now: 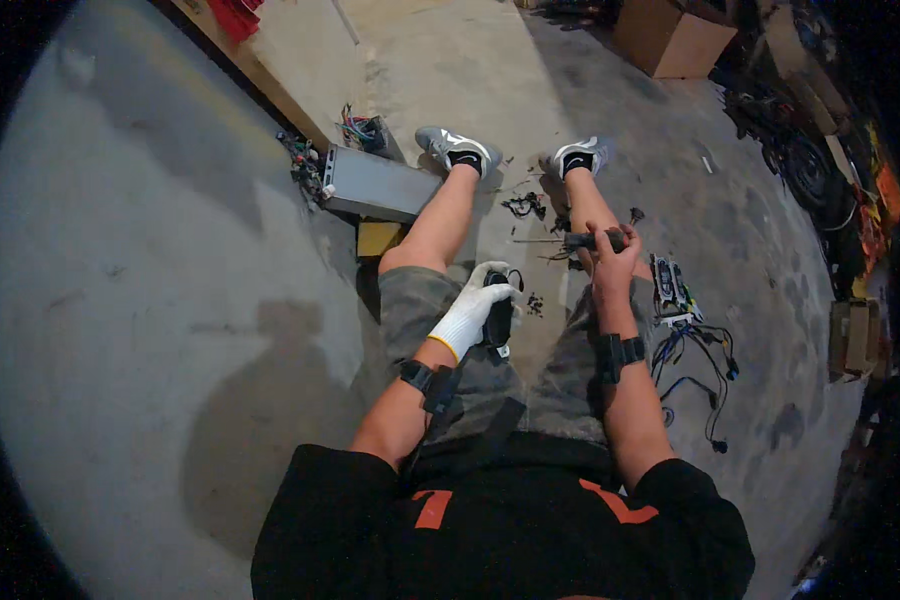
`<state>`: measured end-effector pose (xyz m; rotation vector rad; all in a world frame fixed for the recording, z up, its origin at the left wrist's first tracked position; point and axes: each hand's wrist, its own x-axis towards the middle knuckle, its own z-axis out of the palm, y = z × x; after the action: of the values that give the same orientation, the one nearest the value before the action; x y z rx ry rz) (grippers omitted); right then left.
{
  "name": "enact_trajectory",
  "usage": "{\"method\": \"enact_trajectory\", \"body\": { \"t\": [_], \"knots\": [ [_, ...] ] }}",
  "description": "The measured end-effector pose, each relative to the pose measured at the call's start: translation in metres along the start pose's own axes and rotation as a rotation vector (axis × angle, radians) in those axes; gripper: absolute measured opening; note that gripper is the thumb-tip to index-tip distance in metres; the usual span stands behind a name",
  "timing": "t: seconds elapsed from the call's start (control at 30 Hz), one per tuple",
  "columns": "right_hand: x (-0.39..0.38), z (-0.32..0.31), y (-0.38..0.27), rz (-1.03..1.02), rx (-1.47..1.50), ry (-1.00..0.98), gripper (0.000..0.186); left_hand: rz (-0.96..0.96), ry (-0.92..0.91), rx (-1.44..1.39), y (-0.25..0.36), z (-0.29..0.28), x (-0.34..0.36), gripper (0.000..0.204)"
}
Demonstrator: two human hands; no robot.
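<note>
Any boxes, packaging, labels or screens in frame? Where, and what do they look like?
Cardboard box: top, right of centre, on the floor; brown, open flaps.
Small carton: right edge, on the floor; brown, rectangular.
Yellow label: under the grey metal case, left of the knee; flat, square.
No screens.

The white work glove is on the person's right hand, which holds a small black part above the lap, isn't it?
Not quite: the head view shows the white work glove on the left hand, which holds the small black part above the lap. The right hand is bare.
</note>
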<state>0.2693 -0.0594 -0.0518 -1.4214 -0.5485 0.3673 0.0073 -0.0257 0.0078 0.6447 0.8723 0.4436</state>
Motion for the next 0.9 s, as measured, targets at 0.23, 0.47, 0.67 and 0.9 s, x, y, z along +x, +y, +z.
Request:
{"method": "enact_trajectory", "body": {
  "t": [0.23, 0.47, 0.67, 0.9],
  "knots": [
    [-0.030, 0.021, -0.052, 0.029, 0.135, -0.101, 0.039, 0.019, 0.085, 0.015, -0.008, -0.011, 0.008, 0.043],
    [-0.035, 0.023, -0.052, 0.025, 0.185, -0.228, 0.034, 0.009, 0.118, 0.075, -0.008, -0.006, 0.010, 0.046],
    [-0.039, 0.028, -0.059, -0.016, 0.158, -0.235, 0.029, 0.025, 0.130, 0.125, -0.005, -0.001, 0.007, 0.048],
    [-0.042, 0.031, -0.066, 0.016, 0.172, -0.252, 0.028, 0.035, 0.104, 0.122, -0.008, -0.005, 0.009, 0.043]
  ]
}}
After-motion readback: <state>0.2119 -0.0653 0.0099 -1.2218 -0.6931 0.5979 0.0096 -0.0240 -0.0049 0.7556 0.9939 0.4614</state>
